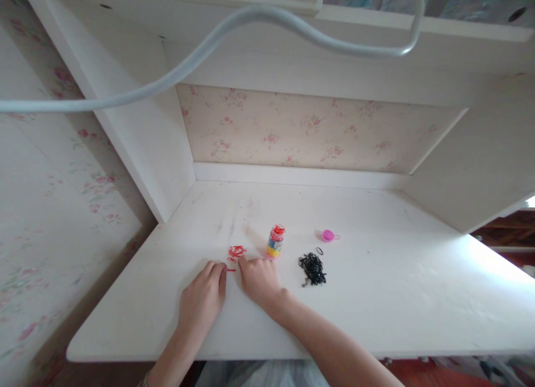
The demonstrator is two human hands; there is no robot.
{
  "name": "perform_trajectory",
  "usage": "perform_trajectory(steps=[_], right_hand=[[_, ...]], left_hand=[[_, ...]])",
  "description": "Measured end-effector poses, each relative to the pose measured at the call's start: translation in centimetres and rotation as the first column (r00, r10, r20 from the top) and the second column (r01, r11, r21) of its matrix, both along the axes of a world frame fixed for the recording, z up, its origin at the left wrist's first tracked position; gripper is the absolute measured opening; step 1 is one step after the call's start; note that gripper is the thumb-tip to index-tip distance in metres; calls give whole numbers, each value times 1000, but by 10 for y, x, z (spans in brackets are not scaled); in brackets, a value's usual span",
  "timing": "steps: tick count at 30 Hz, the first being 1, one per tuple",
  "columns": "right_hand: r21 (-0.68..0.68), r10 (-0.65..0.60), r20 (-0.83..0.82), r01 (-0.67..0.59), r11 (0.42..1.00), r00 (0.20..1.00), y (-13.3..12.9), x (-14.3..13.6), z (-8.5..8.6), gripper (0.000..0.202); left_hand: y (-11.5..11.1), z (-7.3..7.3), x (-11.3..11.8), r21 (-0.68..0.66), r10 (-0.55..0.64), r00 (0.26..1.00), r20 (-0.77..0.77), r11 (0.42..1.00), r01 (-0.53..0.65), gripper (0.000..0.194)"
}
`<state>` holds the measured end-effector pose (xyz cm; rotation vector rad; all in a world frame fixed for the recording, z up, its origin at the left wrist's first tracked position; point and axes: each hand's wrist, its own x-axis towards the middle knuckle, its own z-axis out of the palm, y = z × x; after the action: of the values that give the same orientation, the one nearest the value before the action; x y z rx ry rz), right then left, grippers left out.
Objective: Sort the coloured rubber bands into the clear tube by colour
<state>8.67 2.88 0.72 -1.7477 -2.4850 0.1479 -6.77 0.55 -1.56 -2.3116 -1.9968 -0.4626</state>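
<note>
On the white desk, my left hand (203, 289) pinches a small red rubber band (231, 270), whose end sticks out past the fingertips. Just to the right, my right hand (261, 278) rests with its fingers curled and its fingertips beside a small pile of red rubber bands (237, 251). Whatever those fingertips may hold is hidden. A small clear jar (275, 242) with a coloured label stands upright behind my right hand, open at the top, with red bands showing at its mouth.
Right of the jar lies a heap of black rubber bands (312, 269), with one loose black band (320, 251) behind it. A pink cap (328, 235) with a loop lies farther back. A white cable (259, 14) crosses the upper view before the shelf. Side panels border the desk (397, 298).
</note>
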Motion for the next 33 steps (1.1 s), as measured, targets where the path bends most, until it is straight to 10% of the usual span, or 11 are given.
perform_trajectory(steps=[12,18,26,33], right_hand=[[32,41,42,-43,999,998,2,0,4,18],[75,26,-214,-10,997,976,-20,13,8,23],[193,-33,-654,210,959,756,-22,67,59,32],[224,-28,-503,162,961,864,15,96,84,27]], left_hand=[[-1,-3,-2,15,-46,998,-38,999,47,27],[-1,-2,-1,32,-27,998,-48,999,29,26],[-1,-7,-3,59,-16,998,-57,998,20,29],[0,-10,-3,97,-21,998,-62,995,27,29]])
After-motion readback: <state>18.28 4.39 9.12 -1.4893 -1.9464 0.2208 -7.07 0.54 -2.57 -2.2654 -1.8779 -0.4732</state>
